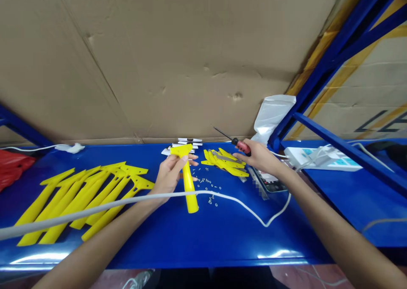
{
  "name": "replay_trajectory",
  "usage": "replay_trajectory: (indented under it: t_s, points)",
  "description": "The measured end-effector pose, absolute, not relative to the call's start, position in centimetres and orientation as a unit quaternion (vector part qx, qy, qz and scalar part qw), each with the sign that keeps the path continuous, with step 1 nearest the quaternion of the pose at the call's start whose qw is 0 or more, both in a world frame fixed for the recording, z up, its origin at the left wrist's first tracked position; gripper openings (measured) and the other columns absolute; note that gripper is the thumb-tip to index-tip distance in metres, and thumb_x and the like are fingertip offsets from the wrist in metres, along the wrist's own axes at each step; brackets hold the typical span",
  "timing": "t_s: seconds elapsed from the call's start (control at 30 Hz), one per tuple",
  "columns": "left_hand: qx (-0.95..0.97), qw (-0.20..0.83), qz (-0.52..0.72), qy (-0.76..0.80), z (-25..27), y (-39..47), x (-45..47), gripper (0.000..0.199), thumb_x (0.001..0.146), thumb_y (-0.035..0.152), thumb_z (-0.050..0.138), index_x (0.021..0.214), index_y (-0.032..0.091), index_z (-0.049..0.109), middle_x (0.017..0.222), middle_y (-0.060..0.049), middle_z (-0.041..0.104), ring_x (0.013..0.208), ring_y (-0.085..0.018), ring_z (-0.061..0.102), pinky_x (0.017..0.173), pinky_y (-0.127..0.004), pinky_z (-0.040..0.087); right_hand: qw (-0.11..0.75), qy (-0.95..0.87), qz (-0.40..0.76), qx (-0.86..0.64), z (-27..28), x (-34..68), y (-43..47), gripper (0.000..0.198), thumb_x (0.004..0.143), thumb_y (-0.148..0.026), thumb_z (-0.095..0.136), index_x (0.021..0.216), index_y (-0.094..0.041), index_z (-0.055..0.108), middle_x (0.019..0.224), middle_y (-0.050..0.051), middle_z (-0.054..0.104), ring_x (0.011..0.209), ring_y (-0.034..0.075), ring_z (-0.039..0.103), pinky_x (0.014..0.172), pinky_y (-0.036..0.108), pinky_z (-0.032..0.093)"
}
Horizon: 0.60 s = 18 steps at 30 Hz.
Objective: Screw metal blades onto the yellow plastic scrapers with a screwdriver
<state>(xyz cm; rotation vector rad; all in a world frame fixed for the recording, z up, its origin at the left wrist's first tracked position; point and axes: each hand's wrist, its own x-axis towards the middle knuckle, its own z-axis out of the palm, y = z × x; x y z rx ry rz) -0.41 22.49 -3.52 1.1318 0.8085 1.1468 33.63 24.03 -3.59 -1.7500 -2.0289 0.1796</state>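
Observation:
My left hand (pixel 171 172) is closed around the upper part of a yellow T-shaped scraper handle (pixel 190 189), its crosspiece up and its grip toward me. In my right hand (pixel 260 155) is a screwdriver (pixel 243 146) with a red and black handle, its thin shaft pointing up and left, apart from the yellow handle. Small screws and nuts (pixel 208 181) lie scattered between my hands. Just left of my right hand is a pile of flat yellow pieces (pixel 224 162), with some grey strips among them. Several more yellow handles (pixel 92 191) lie in a row at the left.
A white cable (pixel 140 199) runs across the foreground. Beneath my right wrist lies a phone (pixel 271 183). Black-and-white packets (pixel 190 141) sit at the back, near the cardboard wall (pixel 178 60). At right are a white power strip (pixel 324 158) and a blue frame post (pixel 330 64).

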Motion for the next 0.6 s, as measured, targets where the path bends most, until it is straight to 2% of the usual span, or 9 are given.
replay_trajectory:
  t_s: [0.13, 0.27, 0.37, 0.5, 0.6]
  points:
    - [0.440, 0.659, 0.495, 0.356, -3.7, 22.0, -0.7, 0.040, 0.096, 0.043, 0.085, 0.120, 0.012, 0.078, 0.145, -0.022, 0.074, 0.123, -0.037, 0.076, 0.062, -0.035, 0.073, 0.190, -0.749, 0.104, -0.626, -3.7, 31.6, 25.4, 0.043, 0.089, -0.056, 0.076, 0.086, -0.027, 0.044, 0.079, 0.002, 0.062, 0.069, 0.021, 0.055, 0.067, 0.035, 0.035]
    - [0.413, 0.689, 0.483, 0.349, -3.5, 21.7, -0.5, 0.034, 0.095, 0.040, 0.085, 0.111, 0.011, 0.078, 0.145, -0.023, 0.075, 0.122, -0.038, 0.077, 0.061, -0.036, 0.073, 0.159, -0.758, 0.105, -0.623, -3.6, 31.9, 25.1, 0.040, 0.090, -0.054, 0.076, 0.087, -0.026, 0.047, 0.082, 0.003, 0.066, 0.071, 0.022, 0.058, 0.069, 0.036, 0.037]
    - [0.401, 0.704, 0.469, 0.352, -3.2, 21.5, -0.4, 0.035, 0.091, 0.038, 0.088, 0.112, 0.012, 0.077, 0.145, -0.023, 0.075, 0.121, -0.039, 0.077, 0.059, -0.036, 0.073, 0.114, -0.762, 0.106, -0.628, -3.2, 33.5, 24.1, 0.041, 0.085, -0.054, 0.081, 0.094, -0.025, 0.055, 0.092, 0.007, 0.072, 0.079, 0.026, 0.064, 0.072, 0.036, 0.042]
    - [0.395, 0.715, 0.456, 0.354, -3.0, 21.4, -0.5, 0.032, 0.092, 0.038, 0.088, 0.107, 0.012, 0.077, 0.142, -0.022, 0.076, 0.113, -0.033, 0.078, 0.060, -0.034, 0.072, 0.043, -0.773, 0.124, -0.621, -2.7, 36.0, 23.3, 0.049, 0.073, -0.054, 0.091, 0.102, -0.024, 0.065, 0.107, 0.011, 0.076, 0.101, 0.035, 0.069, 0.087, 0.042, 0.051]
    - [0.394, 0.722, 0.450, 0.348, -3.1, 21.5, -0.5, 0.031, 0.093, 0.038, 0.087, 0.109, 0.013, 0.078, 0.141, -0.020, 0.077, 0.109, -0.030, 0.078, 0.059, -0.033, 0.072, 0.026, -0.771, 0.137, -0.622, -2.9, 37.3, 23.1, 0.054, 0.071, -0.058, 0.091, 0.105, -0.024, 0.067, 0.117, 0.014, 0.075, 0.112, 0.039, 0.068, 0.097, 0.047, 0.052]
